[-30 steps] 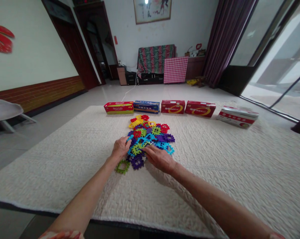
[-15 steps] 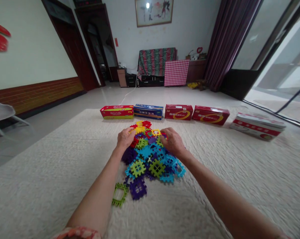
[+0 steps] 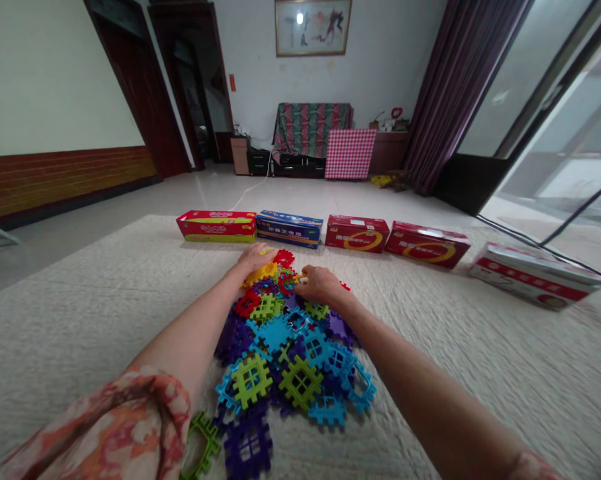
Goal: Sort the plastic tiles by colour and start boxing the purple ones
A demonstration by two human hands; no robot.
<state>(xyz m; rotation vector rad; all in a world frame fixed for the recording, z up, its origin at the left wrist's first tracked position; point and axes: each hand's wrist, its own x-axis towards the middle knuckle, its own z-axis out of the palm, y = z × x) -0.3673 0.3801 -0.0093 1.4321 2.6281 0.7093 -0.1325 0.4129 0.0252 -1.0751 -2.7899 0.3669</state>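
Shifted up the pile [image 3: 273, 331], left hand [image 3: 255, 257], grip unclear, and right hand [image 3: 322, 287], pinching a yellow piece [image 3: 301, 276], could scatter others by snagging.

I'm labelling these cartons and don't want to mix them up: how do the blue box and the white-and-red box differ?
The blue box is mostly blue, while the white-and-red box is whitish with red. The blue box is second from the left in the row; the white-and-red box is at the right end. Both are long, printed and rest on the cream cover.
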